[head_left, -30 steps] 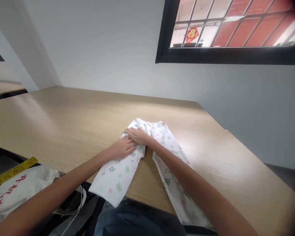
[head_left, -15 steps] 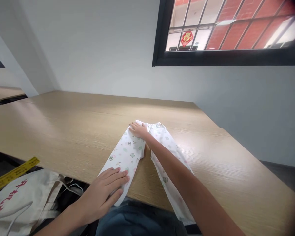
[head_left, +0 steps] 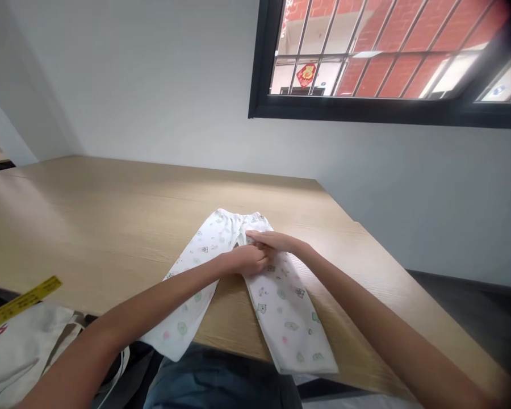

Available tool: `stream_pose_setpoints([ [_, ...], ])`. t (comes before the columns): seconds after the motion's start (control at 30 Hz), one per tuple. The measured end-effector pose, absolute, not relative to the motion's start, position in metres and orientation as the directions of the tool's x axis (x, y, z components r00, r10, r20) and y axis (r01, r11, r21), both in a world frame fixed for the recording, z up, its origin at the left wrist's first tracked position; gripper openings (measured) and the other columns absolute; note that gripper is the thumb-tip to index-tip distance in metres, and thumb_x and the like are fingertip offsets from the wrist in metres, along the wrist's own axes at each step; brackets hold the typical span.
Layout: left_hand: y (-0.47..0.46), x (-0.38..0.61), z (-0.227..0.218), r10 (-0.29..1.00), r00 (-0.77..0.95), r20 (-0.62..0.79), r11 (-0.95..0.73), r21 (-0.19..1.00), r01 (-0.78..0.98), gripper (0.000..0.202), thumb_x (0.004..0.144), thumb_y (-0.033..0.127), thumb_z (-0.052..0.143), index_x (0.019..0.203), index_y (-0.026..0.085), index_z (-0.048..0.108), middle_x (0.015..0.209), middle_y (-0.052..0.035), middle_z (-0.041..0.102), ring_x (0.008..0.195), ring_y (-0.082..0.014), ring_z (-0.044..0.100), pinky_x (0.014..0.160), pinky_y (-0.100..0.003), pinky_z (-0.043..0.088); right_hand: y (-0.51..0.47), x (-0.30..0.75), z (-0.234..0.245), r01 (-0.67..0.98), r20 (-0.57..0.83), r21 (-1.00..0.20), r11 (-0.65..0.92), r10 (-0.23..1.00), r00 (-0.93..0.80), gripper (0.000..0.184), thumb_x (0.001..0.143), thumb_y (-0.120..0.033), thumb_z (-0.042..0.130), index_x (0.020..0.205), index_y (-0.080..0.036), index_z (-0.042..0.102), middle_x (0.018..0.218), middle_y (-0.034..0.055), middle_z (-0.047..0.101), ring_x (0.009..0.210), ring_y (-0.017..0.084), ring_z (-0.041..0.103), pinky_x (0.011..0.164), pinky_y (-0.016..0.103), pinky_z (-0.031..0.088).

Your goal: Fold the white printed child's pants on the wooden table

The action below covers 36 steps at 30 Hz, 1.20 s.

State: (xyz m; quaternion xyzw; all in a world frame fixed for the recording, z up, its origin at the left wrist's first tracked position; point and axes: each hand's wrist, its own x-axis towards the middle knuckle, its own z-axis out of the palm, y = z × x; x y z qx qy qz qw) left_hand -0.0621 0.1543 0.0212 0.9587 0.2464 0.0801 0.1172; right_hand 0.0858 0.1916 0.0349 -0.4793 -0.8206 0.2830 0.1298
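Note:
Small white pants with little coloured prints lie flat on the wooden table, waistband away from me, both leg ends reaching over the near edge. My left hand rests where the two legs meet, fingers curled and closed on the fabric. My right hand lies just behind it on the top of the right leg. Its fingers are stretched flat, pointing left. The two hands touch each other.
A pale cloth bag with red lettering and a yellow measuring strip sit at the lower left, below the table edge. My dark-trousered lap is under the near edge. A grey wall and a black-framed window stand behind the table.
My left hand has moved from the end of the left leg up to the crotch. My right hand slid from the waistband to the top of the right leg. The view swung right.

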Motion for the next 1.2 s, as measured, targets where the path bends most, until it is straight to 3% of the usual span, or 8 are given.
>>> stream_pose_setpoints([
  [0.23,0.051,-0.042,0.001,0.298,0.940,0.163,-0.929,0.277,0.247,0.048,0.095,0.033,0.021,0.136,0.010,0.027,0.142,-0.0105,0.032,0.132,-0.0227,0.026,0.108,-0.039,0.022,0.230,0.070,-0.007,0.746,0.032,-0.404,0.529,0.823,-0.567,0.049,0.091,-0.032,0.027,0.138,-0.017,0.030,0.144,0.0045,0.024,0.133,0.021,0.016,0.108,0.046,0.006],
  [0.4,-0.003,-0.038,-0.036,0.344,0.821,0.456,-0.934,0.260,0.247,0.055,0.089,0.050,0.027,0.132,0.015,0.032,0.133,-0.0076,0.046,0.122,-0.0218,0.043,0.103,-0.037,0.030,0.237,0.072,-0.010,0.740,0.114,-0.366,0.564,0.817,-0.566,0.046,0.090,-0.032,0.029,0.134,-0.022,0.039,0.140,0.0028,0.033,0.130,0.020,0.026,0.107,0.044,0.015],
  [0.53,-0.002,-0.018,-0.042,0.501,0.698,0.511,-0.857,0.409,0.315,0.032,0.083,0.027,0.041,0.114,0.019,0.047,0.098,-0.0020,0.066,0.091,-0.0161,0.059,0.083,-0.030,0.045,0.232,0.074,-0.006,0.771,0.211,-0.385,0.508,0.861,-0.462,0.038,0.085,-0.023,0.037,0.119,-0.022,0.055,0.130,-0.0003,0.049,0.119,0.017,0.042,0.100,0.032,0.031],
  [0.67,0.003,0.003,-0.030,0.551,0.667,0.502,-0.834,0.352,0.424,0.011,0.078,0.032,0.049,0.084,0.024,0.052,0.078,-0.0019,0.057,0.069,-0.0186,0.054,0.056,-0.032,0.041,0.227,0.074,-0.006,0.867,0.310,-0.406,0.290,0.936,-0.168,0.047,0.079,-0.009,0.036,0.124,-0.015,0.048,0.132,0.0093,0.044,0.119,0.024,0.039,0.099,0.038,0.030],
  [0.8,0.005,0.016,-0.031,0.540,0.670,0.510,-0.839,0.267,0.474,0.022,0.075,0.045,0.053,0.077,0.024,0.049,0.075,-0.0027,0.051,0.066,-0.0194,0.051,0.050,-0.030,0.035,0.226,0.070,-0.007,0.891,0.292,-0.446,0.080,0.954,0.060,0.054,0.077,-0.011,0.040,0.131,-0.007,0.037,0.124,0.0220,0.046,0.115,0.035,0.037,0.095,0.049,0.027],
  [0.93,0.010,0.014,-0.032,0.535,0.701,0.471,-0.844,0.278,0.458,0.025,0.075,0.045,0.053,0.075,0.021,0.047,0.071,-0.0019,0.049,0.064,-0.0170,0.049,0.050,-0.028,0.034,0.228,0.077,0.002,0.834,0.188,-0.552,0.020,0.977,0.101,0.058,0.073,-0.014,0.047,0.130,-0.009,0.036,0.099,0.0168,0.060,0.095,0.031,0.052,0.080,0.043,0.039],
  [1.07,0.012,-0.016,-0.011,0.575,0.621,0.533,-0.818,0.397,0.417,0.007,0.075,0.020,0.046,0.069,0.020,0.043,0.068,-0.0006,0.050,0.060,-0.0127,0.047,0.051,-0.025,0.035,0.230,0.092,0.022,0.687,0.059,-0.726,0.016,0.998,0.039,0.041,0.072,-0.019,0.050,0.114,-0.015,0.051,0.075,0.0057,0.061,0.065,0.020,0.057,0.058,0.031,0.045],
  [1.2,0.002,-0.084,0.021,0.777,0.227,0.587,-0.615,0.633,0.470,0.017,0.083,0.020,0.039,0.066,0.021,0.042,0.058,0.0031,0.051,0.051,-0.0094,0.048,0.046,-0.019,0.038,0.226,0.083,0.042,0.477,0.065,-0.873,0.098,0.994,-0.085,0.024,0.079,-0.023,0.046,0.099,-0.017,0.059,0.081,0.0035,0.063,0.065,0.014,0.058,0.057,0.024,0.048],
])
